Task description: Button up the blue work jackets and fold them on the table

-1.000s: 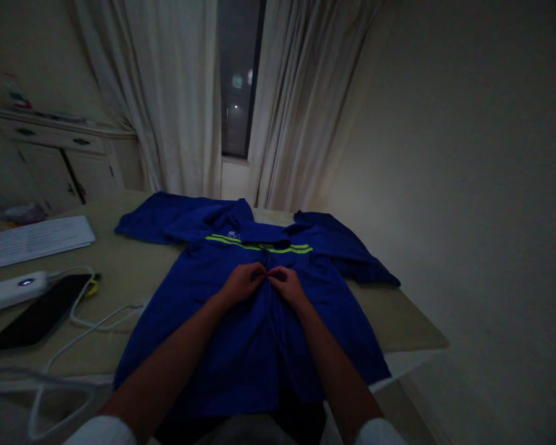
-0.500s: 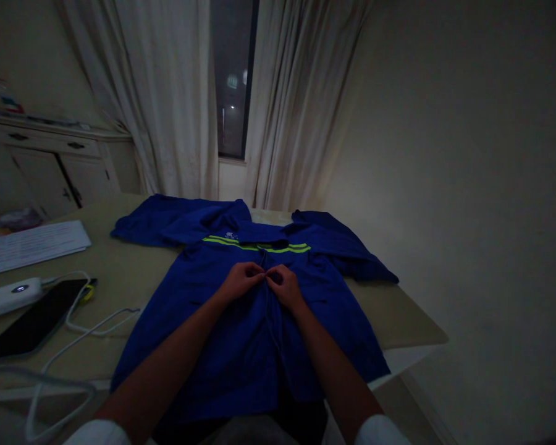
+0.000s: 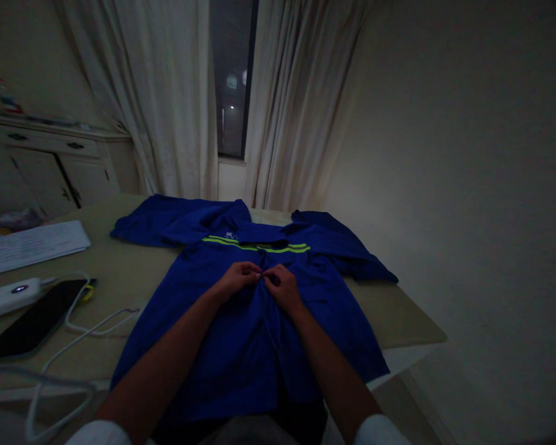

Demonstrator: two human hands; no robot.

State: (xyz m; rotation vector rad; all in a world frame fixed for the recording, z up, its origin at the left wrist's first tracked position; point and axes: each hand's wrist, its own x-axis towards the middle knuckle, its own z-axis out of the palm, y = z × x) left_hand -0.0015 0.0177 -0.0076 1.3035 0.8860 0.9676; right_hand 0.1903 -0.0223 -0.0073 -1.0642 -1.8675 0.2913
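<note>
Dimly lit, the pale beige table [image 3: 134,272] carries a royal-blue cloth jacket with two neon-green chest stripes [image 3: 222,334], spread flat, front up, its hem hanging over the near edge. Left hand [image 3: 238,276] and right hand [image 3: 282,285] meet at the jacket's centre opening just below the stripes, fingertips pinching the fabric edges together (what sits between them is too dark to tell). Off to the left lie a black phone [image 3: 32,321], a white power bank [image 3: 9,295] and white cables [image 3: 88,321]. Cream curtains [image 3: 176,99] frame a dark window [image 3: 231,74] behind.
</note>
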